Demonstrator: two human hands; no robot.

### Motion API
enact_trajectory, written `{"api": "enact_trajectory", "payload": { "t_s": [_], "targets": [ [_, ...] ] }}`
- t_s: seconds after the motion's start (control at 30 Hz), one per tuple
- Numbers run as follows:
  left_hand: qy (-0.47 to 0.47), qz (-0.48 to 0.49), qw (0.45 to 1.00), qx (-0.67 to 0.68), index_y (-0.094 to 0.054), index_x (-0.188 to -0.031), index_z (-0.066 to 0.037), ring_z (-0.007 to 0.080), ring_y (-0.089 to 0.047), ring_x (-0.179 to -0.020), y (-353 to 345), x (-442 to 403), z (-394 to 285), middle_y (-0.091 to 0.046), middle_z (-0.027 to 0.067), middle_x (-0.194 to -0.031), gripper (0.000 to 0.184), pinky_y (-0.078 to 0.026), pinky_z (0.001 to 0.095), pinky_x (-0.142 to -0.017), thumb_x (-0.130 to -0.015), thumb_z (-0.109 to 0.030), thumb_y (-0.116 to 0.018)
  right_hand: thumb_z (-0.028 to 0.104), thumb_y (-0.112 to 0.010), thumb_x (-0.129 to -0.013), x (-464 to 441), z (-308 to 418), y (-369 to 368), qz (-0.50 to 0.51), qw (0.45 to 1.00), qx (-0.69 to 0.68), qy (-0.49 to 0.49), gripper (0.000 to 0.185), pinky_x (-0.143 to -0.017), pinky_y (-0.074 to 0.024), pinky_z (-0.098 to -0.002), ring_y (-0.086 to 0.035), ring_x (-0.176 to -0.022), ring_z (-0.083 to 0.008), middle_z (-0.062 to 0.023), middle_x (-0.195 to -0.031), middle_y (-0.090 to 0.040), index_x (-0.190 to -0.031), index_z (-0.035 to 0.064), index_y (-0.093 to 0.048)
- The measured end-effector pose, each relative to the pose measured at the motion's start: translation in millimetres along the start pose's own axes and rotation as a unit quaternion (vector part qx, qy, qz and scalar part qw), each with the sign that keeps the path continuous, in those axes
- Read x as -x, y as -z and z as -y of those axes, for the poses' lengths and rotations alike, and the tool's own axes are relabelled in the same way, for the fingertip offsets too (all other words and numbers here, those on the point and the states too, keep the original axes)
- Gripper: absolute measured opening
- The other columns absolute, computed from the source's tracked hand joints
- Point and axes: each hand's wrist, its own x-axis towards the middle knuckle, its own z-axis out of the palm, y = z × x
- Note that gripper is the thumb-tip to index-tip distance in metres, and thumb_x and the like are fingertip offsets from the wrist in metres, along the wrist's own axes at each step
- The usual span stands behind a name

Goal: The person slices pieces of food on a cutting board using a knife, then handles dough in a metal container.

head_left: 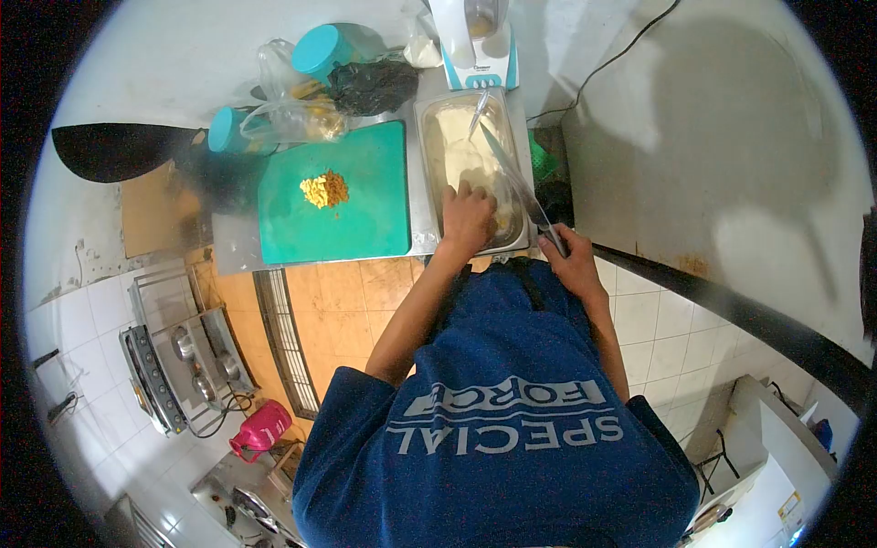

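Note:
My right hand (pixel 572 261) is closed round the handle of a long knife (pixel 519 183), whose blade slants up and left over the right side of a metal tray (pixel 427 173). Inside the tray lies a pale, creamy mass (pixel 457 137), with a slim shiny utensil (pixel 478 113) standing in its upper part. My left hand (pixel 469 217) reaches into the near end of the tray, fingers bent and pointing down at the contents. Whether those fingers hold anything is hidden. Left of the tray, small yellow and brown chopped pieces (pixel 324 189) sit on a green cutting board (pixel 365 228).
Behind the board are a black plastic bag (pixel 373 87), clear bags (pixel 315 119) and turquoise-lidded containers (pixel 320 52). A white and turquoise appliance (pixel 480 64) stands behind the tray. A dark cable (pixel 607 62) runs along the wall at right.

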Motion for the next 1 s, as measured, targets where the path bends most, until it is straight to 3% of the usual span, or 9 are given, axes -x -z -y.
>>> {"api": "enact_trajectory", "payload": {
  "t_s": [0.3,0.6,0.67,0.9,1.0],
  "targets": [
    [-0.02,-0.021,1.0,-0.006,-0.08,-0.092,-0.017,0.0305,-0.063,-0.107,2.7,-3.8,2.1,-0.072,0.0058,-0.104,0.018,-0.044,0.0491,-0.088,-0.08,-0.03,-0.076,0.034,-0.076,-0.096,-2.6,-2.3,-1.4,0.005,1.0,-0.009,-0.004,0.037,-0.072,-0.0534,-0.0431,-0.071,-0.076,-0.0332,-0.0215,-0.09,-0.074,-0.113,0.0009,-0.073],
    [-0.032,-0.017,0.999,-0.006,-0.081,-0.092,-0.018,0.0301,-0.062,-0.111,3.2,2.2,9.8,-0.072,0.0038,-0.105,0.028,-0.044,0.0505,-0.097,-0.078,-0.043,-0.08,0.035,-0.075,-0.096,-5.4,1.1,1.1,0.007,1.0,-0.006,-0.002,0.037,-0.073,-0.0536,-0.0424,-0.07,-0.076,-0.0315,-0.0189,-0.089,-0.075,-0.114,0.0029,-0.073],
    [-0.035,-0.03,0.999,0.017,-0.079,-0.083,-0.013,0.0304,-0.062,-0.109,7.1,4.2,9.2,-0.074,0.0056,-0.102,0.014,-0.044,0.0512,-0.095,-0.079,-0.025,-0.074,0.036,-0.075,-0.097,-6.2,3.7,2.3,0.019,1.0,-0.015,-0.013,0.037,-0.073,-0.0536,-0.0422,-0.07,-0.076,-0.0305,-0.0184,-0.089,-0.074,-0.115,0.0028,-0.073],
    [-0.022,-0.001,1.0,0.008,-0.08,-0.089,-0.015,0.0289,-0.063,-0.111,10.3,15.1,12.1,-0.074,0.0048,-0.104,0.015,-0.044,0.051,-0.095,-0.078,-0.022,-0.074,0.036,-0.075,-0.097,-8.2,-7.8,-4.0,0.002,1.0,0.0,0.002,0.037,-0.071,-0.0527,-0.0413,-0.067,-0.071,-0.028,-0.0184,-0.085,-0.073,-0.112,0.0022,-0.073],
    [-0.005,-0.036,0.998,0.044,-0.081,-0.094,-0.016,0.0282,-0.063,-0.111,10.4,19.3,10.5,-0.074,0.0039,-0.106,0.021,-0.044,0.0501,-0.096,-0.075,-0.022,-0.075,0.036,-0.076,-0.097,-6.9,-3.4,-2.0,0.005,1.0,0.0,-0.007,0.037,-0.07,-0.052,-0.0415,-0.067,-0.071,-0.028,-0.0186,-0.085,-0.073,-0.11,0.0016,-0.073]
  ]
}}
